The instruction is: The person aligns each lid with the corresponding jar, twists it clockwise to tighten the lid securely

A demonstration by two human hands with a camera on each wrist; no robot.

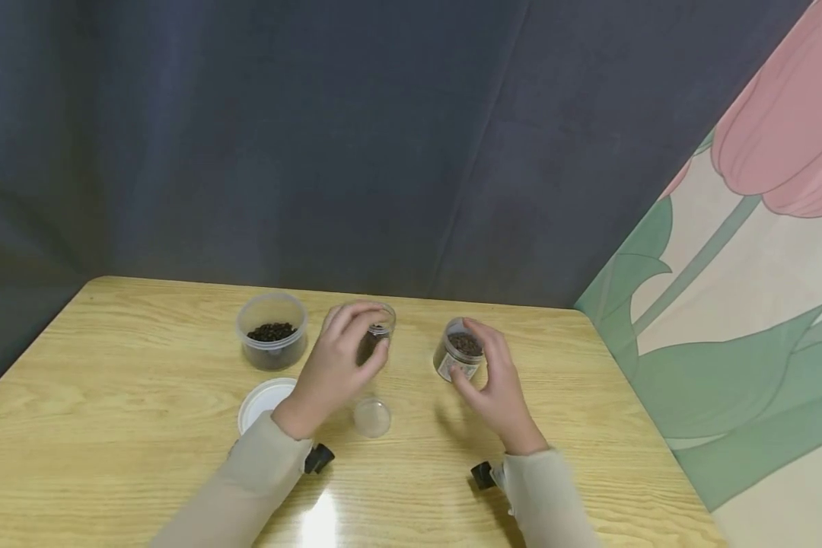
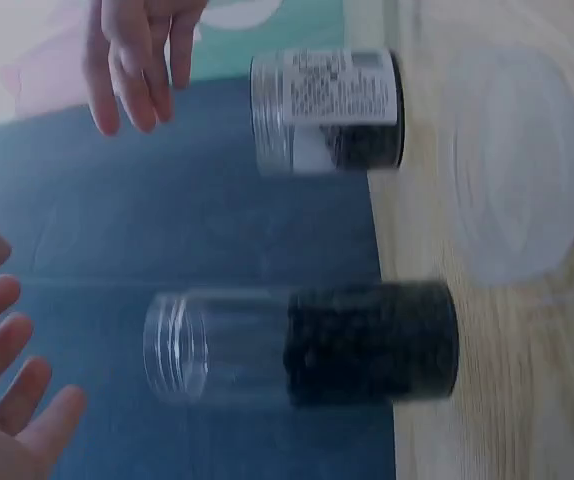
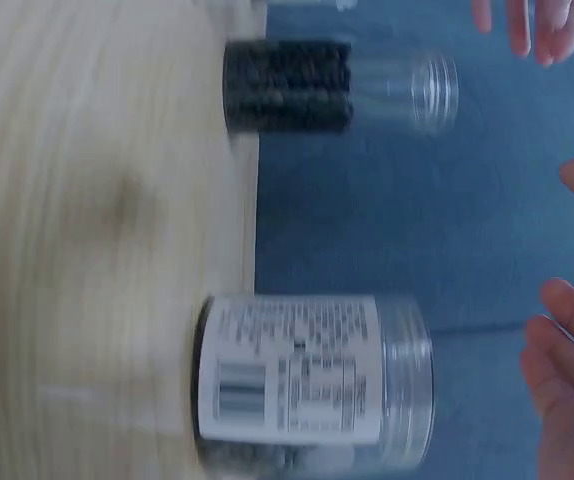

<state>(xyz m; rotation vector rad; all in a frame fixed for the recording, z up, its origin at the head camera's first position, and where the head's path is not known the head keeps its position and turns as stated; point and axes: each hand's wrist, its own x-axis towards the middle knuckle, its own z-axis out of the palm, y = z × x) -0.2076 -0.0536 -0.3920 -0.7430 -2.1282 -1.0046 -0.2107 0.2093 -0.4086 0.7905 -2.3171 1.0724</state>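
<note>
left hand (image 1: 342, 358) hovers spread over a tall clear jar (image 1: 375, 335), half full of dark beans, fingers loose and off it. right hand (image 1: 493, 377) is open too, cupped just beside a labelled jar (image 1: 460, 352) without touching. both jars stand upright mid-table (image 1: 109, 426). a small clear lid (image 1: 372, 417) lies between the wrists.

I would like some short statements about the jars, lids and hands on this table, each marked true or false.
1. Three open containers with dark beans stand on the wooden table. True.
2. The left hand grips the tall clear jar. False: the left wrist view shows its fingers open, apart from it.
3. The labelled jar has a lid on. False: it is open.
4. A white lid lies on the table. True.
5. The right hand is near the labelled jar. True.
</note>
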